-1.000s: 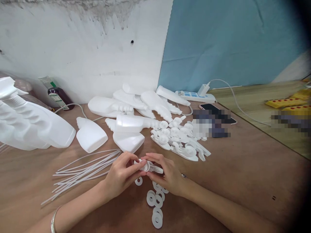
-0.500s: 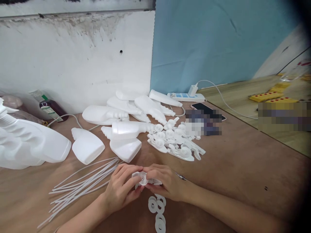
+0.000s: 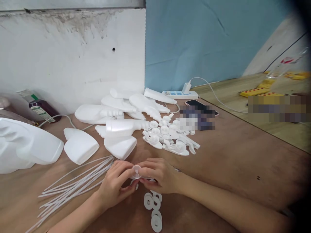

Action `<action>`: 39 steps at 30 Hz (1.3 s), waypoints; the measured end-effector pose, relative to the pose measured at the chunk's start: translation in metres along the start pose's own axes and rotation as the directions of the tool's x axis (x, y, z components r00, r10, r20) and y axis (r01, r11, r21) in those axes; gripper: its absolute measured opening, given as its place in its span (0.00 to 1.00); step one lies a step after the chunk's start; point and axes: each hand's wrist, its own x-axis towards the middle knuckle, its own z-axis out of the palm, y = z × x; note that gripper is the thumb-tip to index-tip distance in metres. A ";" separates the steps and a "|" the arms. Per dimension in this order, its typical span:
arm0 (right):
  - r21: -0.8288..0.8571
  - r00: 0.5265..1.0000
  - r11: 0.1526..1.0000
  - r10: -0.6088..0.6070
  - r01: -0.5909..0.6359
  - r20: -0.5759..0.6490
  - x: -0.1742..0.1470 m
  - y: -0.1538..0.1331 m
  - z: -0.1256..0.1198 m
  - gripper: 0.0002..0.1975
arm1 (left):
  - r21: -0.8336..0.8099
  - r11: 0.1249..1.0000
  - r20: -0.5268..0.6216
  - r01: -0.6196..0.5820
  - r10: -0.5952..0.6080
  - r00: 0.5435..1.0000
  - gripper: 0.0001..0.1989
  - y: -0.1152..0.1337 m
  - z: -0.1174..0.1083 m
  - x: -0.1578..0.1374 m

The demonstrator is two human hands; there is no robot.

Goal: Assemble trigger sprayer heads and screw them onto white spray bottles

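Note:
A small white plastic piece with a round cup (image 3: 136,171) is pinched between both hands at the near middle of the table. My left hand (image 3: 114,181) grips its left side, fingertips at the cup's rim. From the right, my right hand (image 3: 160,176) has its fingers closed on the same piece and hides most of its length. A white rounded edge shows under my left fingertips; whether it belongs to this piece I cannot tell. Just below the hands lie several flat white rings (image 3: 156,223), some overlapping. Thin white tubes (image 3: 80,184) fan out left of my left hand.
Beyond the hands lies a heap of similar white cupped pieces (image 3: 179,146). White plastic bottles (image 3: 81,147) lie along the left and back. A dark bottle (image 3: 43,108) leans by the wall. A power strip (image 3: 179,94) and a phone (image 3: 201,106) are at the back right.
The held piece has turned in my fingers, so its round cup now shows more fully. Both hands stay on it. The whole view has shifted slightly, with things appearing farther left.

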 end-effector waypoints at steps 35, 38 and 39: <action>-0.058 0.999 0.998 0.021 -0.024 -0.044 0.018 0.001 0.017 0.13 | 0.096 0.981 0.090 0.170 -0.179 0.980 0.15 -0.007 -0.001 -0.015; -0.091 0.999 0.995 0.031 -0.035 -0.039 0.018 0.002 0.017 0.13 | 0.134 0.978 0.108 0.159 -0.174 0.979 0.17 -0.010 0.001 -0.015; -0.100 0.999 0.994 0.031 -0.035 -0.039 0.018 0.003 0.017 0.13 | 0.139 0.978 0.111 0.154 -0.170 0.979 0.18 -0.010 0.002 -0.015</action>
